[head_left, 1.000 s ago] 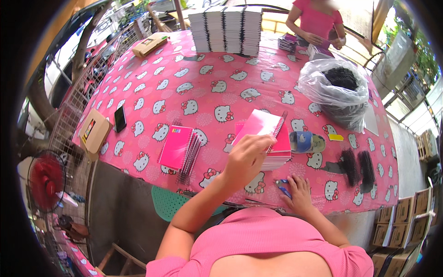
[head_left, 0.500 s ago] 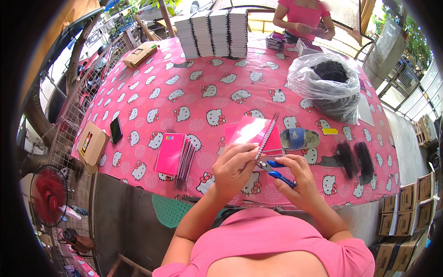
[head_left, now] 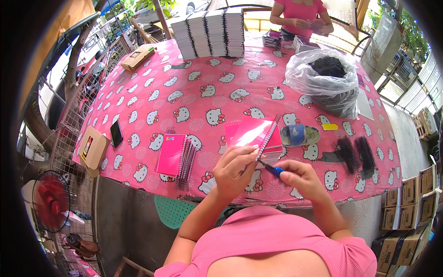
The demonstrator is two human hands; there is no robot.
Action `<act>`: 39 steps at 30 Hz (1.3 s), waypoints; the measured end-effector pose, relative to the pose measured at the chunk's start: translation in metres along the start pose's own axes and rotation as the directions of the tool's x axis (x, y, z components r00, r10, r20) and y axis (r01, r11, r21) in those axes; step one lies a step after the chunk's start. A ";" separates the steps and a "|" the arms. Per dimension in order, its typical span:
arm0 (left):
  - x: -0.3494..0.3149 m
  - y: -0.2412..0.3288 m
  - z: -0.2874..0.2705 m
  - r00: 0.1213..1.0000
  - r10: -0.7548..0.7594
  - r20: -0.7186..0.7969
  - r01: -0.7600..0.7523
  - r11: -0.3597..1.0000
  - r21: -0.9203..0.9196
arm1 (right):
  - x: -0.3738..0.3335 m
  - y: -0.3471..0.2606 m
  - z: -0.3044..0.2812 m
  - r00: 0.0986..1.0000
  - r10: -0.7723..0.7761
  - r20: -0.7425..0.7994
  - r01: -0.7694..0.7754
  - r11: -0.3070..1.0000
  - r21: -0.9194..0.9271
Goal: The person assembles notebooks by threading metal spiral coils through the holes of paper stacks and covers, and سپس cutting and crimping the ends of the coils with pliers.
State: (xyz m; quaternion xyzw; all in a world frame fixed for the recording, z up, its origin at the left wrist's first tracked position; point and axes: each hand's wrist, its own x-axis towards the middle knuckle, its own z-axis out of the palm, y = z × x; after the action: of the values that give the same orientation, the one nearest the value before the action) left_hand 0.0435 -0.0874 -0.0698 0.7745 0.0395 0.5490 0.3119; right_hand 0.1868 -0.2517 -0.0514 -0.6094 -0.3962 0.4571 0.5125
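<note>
1. Centrally, 1 pink notebook (head_left: 251,131) lies at a slant over a low pile of notebooks (head_left: 272,157), near the table edge in front of the person; its coil (head_left: 268,138) runs along the right side, and light glares off the cover.
2. The left hand (head_left: 236,167) is closed, pinching the notebook's near corner by the lower end of the coil.
3. The right hand (head_left: 302,177) is gripping the blue handles of the pliers (head_left: 276,171), whose tip is at that coil end; whether the tip bites the wire is too small to tell.
4. Left of the pile, well apart from it, sits a stack of pink notebooks (head_left: 170,154).
5. Right of the pile is a blue-banded object (head_left: 300,135), its kind unclear, with 1 yellow tag (head_left: 329,127) just beside it.
6. Further right are 2 bundles of black coils (head_left: 356,157), and beyond them a clear plastic bag (head_left: 300,76) holds more.
7. At the far left, a phone (head_left: 116,133) lies near a cardboard box (head_left: 94,148).
8. Across the table (head_left: 147,108), 4 tall stacks of books (head_left: 207,34) stand upright, and a co-worker (head_left: 300,14) in pink is to their right.
</note>
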 end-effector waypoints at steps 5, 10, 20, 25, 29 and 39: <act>-0.001 -0.007 -0.016 0.985 -0.027 -0.168 0.027 1.000 -0.004 | 0.003 0.017 0.022 0.999 -0.024 0.023 0.020 0.988 0.156; -0.003 -0.042 -0.088 0.572 -0.553 -0.606 0.340 0.832 -0.438 | -0.019 0.151 -0.011 0.888 -0.419 -0.187 0.037 0.472 -0.881; -0.117 -0.129 -0.170 0.513 -0.452 -0.730 0.494 0.851 -0.180 | 0.089 0.055 0.123 0.882 -0.364 0.298 0.404 0.911 -0.083; -0.112 -0.133 -0.163 0.510 -0.506 -0.695 0.574 0.802 -0.163 | 0.217 0.086 0.218 0.806 -0.529 -0.266 0.523 0.846 -0.098; -0.114 -0.135 -0.162 0.453 -0.560 -0.694 0.571 0.780 -0.256 | 0.236 0.091 0.229 0.896 -0.382 -0.228 0.384 0.923 -0.039; -0.092 -0.117 -0.185 0.456 -0.459 -0.763 0.590 0.798 -0.127 | 0.098 -0.045 0.114 0.617 -0.743 0.259 0.774 0.515 -0.368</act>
State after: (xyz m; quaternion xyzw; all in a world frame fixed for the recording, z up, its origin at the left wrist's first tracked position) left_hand -0.1211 0.0508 -0.1700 0.4393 0.4463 0.6929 0.3575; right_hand 0.1023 -0.1212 -0.0285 -0.4586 -0.7324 0.1042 0.4923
